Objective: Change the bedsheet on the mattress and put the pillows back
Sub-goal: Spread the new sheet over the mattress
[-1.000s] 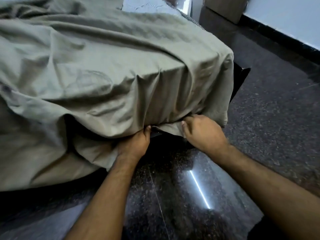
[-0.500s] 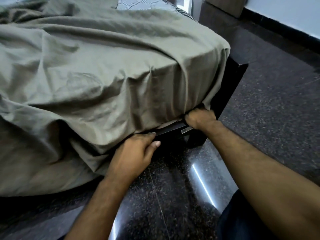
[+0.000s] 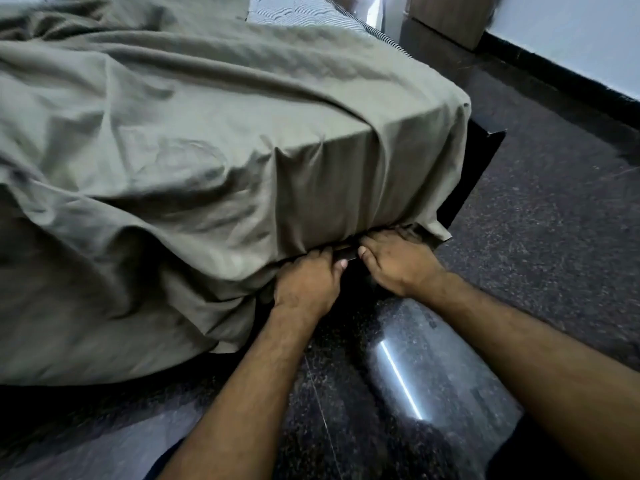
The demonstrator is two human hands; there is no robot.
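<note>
At lower centre the left hand (image 3: 306,282) and right hand (image 3: 398,261) press the bedsheet (image 3: 214,140) hem under the mattress (image 3: 294,12) corner; fingertips are hidden, so probably pushing flat rather than clenching; the loose bulk at left could drag this tuck out, I judge; no pillows in view.

Olive-green cloth bedsheet (image 3: 194,140): matt, creased. Dark speckled stone floor (image 3: 540,244): polished, glossy. Black bed frame (image 3: 478,157): smooth. Quilted white mattress top (image 3: 294,12).
</note>
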